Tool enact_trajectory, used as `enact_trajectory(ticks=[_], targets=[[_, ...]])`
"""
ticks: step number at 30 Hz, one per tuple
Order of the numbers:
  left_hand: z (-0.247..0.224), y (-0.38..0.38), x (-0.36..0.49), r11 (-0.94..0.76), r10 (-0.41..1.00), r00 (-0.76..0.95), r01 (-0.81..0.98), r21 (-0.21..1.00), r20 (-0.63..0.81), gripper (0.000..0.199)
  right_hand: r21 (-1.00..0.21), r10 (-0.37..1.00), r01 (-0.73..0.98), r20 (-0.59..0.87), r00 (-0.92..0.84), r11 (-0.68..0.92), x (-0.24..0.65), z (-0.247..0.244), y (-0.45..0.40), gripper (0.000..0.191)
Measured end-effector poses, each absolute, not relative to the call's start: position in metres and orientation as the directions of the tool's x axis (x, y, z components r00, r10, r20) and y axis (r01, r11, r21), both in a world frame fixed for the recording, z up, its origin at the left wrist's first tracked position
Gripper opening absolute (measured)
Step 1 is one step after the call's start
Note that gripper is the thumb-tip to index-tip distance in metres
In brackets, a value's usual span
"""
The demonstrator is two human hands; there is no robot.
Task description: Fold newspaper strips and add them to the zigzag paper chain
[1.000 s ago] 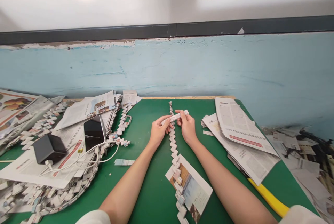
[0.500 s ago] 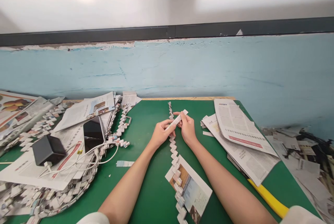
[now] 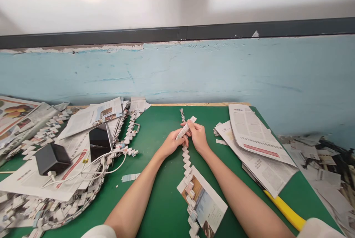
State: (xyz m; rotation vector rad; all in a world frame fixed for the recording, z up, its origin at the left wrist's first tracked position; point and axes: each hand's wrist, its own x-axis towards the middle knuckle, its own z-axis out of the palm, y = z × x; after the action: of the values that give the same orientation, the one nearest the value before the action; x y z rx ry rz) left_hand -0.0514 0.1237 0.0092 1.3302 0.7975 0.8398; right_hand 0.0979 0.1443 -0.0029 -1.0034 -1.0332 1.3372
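Observation:
A narrow folded newspaper strip (image 3: pixel 185 129) slants between my two hands over the green table. My left hand (image 3: pixel 172 142) pinches its lower end, and my right hand (image 3: pixel 197 133) grips it near the upper end, thumb and fingers closed. Beneath both hands runs a long zigzag chain of folded paper (image 3: pixel 186 162), from the table's far side down to the near edge; my hands cover part of it. Under the chain's near part lies a printed picture sheet (image 3: pixel 209 201).
On the left are a black box (image 3: pixel 52 158), a phone (image 3: pixel 100 142), a white cable (image 3: pixel 119 166), newspapers and more woven paper chain (image 3: pixel 83 204). Folded newspapers (image 3: pixel 257 145) and a yellow strip (image 3: pixel 285 210) lie to the right. A blue wall (image 3: pixel 177 71) stands behind the green table (image 3: pixel 155 119).
Both hands stay close together around the strip, which has shifted slightly left. The chain and the picture sheet sit slightly farther right.

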Motion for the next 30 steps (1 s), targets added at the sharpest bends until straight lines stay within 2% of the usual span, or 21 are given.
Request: enact_trajectory(ticks=[7, 12, 18, 21, 30], targets=[[0.015, 0.121, -0.054, 0.027, 0.832, 0.555, -0.054, 0.998, 0.008, 0.049, -0.964, 0.999, -0.264, -0.045, -0.005, -0.044, 0.098, -0.002, 0.144, 0.057], [0.014, 0.122, -0.053, 0.037, 0.843, 0.538, -0.046, 0.998, -0.006, 0.059, -0.952, 0.996, -0.293, -0.082, -0.042, -0.091, 0.097, -0.002, 0.142, 0.057], [0.012, 0.126, -0.053, 0.071, 0.836, 0.547, -0.015, 0.997, -0.051, 0.036, -0.955, 0.997, -0.290, -0.054, -0.053, -0.067, 0.097, 0.000, 0.143, 0.053], [0.013, 0.125, -0.052, 0.077, 0.851, 0.521, -0.006, 0.997, -0.063, 0.032, -0.963, 0.998, -0.267, -0.033, -0.051, -0.045, 0.097, 0.000, 0.143, 0.051], [0.022, 0.122, -0.056, 0.052, 0.843, 0.538, -0.043, 0.998, -0.021, 0.057, -0.988, 0.996, -0.133, 0.083, -0.031, 0.078, 0.099, -0.001, 0.142, 0.046]])
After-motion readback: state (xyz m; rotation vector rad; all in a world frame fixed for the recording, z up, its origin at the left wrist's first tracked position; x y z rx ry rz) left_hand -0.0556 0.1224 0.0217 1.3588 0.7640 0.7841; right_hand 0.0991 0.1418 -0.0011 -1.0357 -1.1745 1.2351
